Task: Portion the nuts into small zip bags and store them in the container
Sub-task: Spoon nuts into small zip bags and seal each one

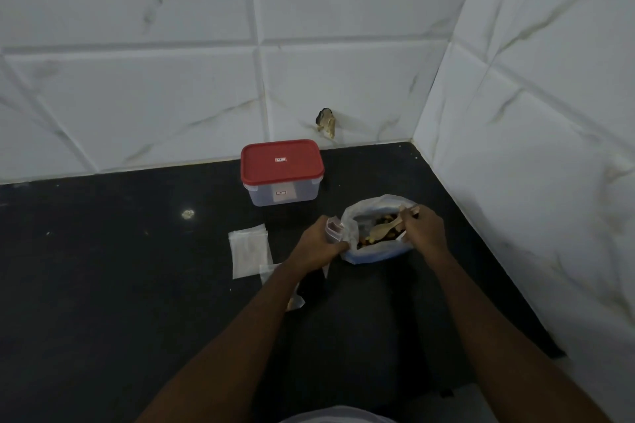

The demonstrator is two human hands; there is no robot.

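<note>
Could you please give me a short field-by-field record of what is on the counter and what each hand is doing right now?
surface: dark counter in a tiled corner
container: clear box with red lid on, near the back wall
big bag: open bag of nuts, right of centre
left hand: left hand holds a small zip bag at the big bag's rim
right hand: right hand holds a wooden spoon inside the big bag
spare bags: flat stack of empty bags, left of the hands
</note>
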